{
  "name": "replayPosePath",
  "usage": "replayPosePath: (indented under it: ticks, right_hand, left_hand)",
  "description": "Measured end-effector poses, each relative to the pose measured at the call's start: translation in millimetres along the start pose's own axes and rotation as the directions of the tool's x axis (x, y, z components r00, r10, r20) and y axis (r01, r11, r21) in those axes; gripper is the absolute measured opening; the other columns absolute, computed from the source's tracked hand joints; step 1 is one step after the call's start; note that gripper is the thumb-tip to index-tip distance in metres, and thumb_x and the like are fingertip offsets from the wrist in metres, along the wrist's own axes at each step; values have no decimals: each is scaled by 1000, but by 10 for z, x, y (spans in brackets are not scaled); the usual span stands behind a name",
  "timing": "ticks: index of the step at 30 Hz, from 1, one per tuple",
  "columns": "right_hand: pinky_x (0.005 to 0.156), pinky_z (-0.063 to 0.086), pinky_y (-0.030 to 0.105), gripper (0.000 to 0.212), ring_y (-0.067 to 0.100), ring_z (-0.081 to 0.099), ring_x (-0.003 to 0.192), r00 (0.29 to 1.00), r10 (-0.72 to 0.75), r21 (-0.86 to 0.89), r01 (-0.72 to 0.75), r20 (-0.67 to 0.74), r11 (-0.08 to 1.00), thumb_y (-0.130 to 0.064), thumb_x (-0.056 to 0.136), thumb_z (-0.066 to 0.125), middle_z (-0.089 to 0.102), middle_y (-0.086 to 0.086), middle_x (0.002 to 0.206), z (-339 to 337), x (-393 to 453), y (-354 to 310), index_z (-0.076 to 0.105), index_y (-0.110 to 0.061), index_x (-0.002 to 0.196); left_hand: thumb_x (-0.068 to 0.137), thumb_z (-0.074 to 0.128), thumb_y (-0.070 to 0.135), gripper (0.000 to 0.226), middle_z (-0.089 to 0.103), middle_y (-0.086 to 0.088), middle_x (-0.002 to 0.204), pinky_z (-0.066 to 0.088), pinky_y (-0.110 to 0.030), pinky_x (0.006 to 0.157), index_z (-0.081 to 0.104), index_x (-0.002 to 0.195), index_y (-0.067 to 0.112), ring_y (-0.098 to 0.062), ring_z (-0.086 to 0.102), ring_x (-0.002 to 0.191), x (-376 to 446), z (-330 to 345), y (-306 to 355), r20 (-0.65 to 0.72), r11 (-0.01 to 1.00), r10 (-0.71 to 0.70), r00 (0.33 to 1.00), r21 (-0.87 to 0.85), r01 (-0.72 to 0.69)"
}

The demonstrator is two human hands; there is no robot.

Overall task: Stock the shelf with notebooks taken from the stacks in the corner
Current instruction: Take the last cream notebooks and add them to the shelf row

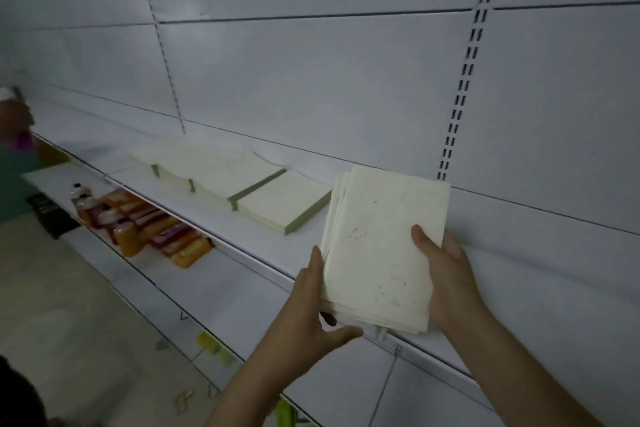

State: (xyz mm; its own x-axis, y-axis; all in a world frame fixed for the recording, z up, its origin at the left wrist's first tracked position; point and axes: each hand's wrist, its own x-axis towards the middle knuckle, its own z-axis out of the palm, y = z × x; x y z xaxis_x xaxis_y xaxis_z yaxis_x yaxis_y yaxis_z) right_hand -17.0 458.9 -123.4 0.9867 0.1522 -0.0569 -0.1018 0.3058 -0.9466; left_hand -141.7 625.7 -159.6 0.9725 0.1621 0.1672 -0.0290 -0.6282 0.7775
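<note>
A stack of cream notebooks point(379, 253) is held between both hands just above the front part of the white shelf point(221, 218). My left hand point(311, 308) grips its left edge and lower corner, thumb under the near end. My right hand point(446, 274) grips the right edge, thumb on the top cover. Further left, a row of cream notebook piles point(228, 177) lies flat on the same shelf, the nearest pile point(285, 206) about a hand's width from the held stack.
A lower shelf point(242, 308) carries orange and red packets and a bottle point(138, 222). White back panels with slotted uprights point(467, 69) rise behind. Another person's arm point(14, 121) shows at the far left. Tiled floor lies at lower left.
</note>
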Motion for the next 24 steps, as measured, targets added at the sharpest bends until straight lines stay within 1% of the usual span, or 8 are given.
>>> replayPosePath:
  ticks: [4,6,8,11,14,18,22,24]
  right_hand:
    - [71,50,30,22,13,63,96,1000,-3,-19,4,27,1000,-34,94,60,68,-7,108,579,100,171,60,-35,116]
    - [69,48,27,26,8,60,94,999,-9,-56,11,45,998,-38,97,53,64,-11,110,813,177,215,54,-38,123]
    - [72,49,30,32,11,60,97,999,0,-102,5,44,995,-43,99,47,62,-8,115,1020,275,259,50,-36,130]
    - [96,49,46,41,20,60,109,1000,6,-162,-1,31,987,-47,99,43,62,-3,125,1309,490,330,50,-29,135]
    - [95,49,43,27,17,63,103,1000,-19,-179,24,24,983,-41,101,41,67,-6,113,1569,750,395,58,-29,120]
    - [80,50,33,21,12,64,93,999,-52,-190,53,13,980,-38,102,40,68,-11,100,1854,1149,454,59,-32,94]
    - [81,53,35,24,13,66,90,999,-41,-181,35,-31,983,-37,102,41,69,-12,93,2072,1530,518,58,-27,89]
    - [80,53,36,24,14,67,88,998,-25,-192,13,-58,981,-38,102,41,70,-12,91,2129,1695,587,58,-26,89]
  left_hand:
    - [81,76,35,104,40,34,126,46,-9,85,-5,137,67,15,44,111,97,-554,-349,-24,998,63,998,-18,-64]
    - [82,75,32,101,41,35,119,43,-6,85,-5,125,78,22,39,109,154,-783,-469,-20,997,71,997,1,-71]
    - [83,74,32,99,44,30,122,47,-12,86,-2,128,76,19,41,110,239,-953,-624,-34,997,71,997,26,-70]
    - [85,71,35,99,42,22,124,48,-13,83,-6,141,61,12,45,105,434,-1151,-896,-68,996,44,997,75,-39]
    - [85,71,35,93,36,24,127,42,-5,76,2,147,47,16,44,100,705,-1307,-1125,-107,992,48,993,120,-35]
    - [77,77,44,93,43,28,123,44,-11,73,14,145,52,9,49,95,1152,-1569,-1317,-124,984,60,990,174,-38]
    - [72,80,44,91,50,35,111,42,-8,74,13,128,73,9,50,95,1619,-1810,-1444,-105,985,57,993,169,-39]
    - [74,79,43,89,52,29,108,41,-6,75,18,135,64,9,49,95,1790,-1863,-1521,-75,986,35,997,162,-22]
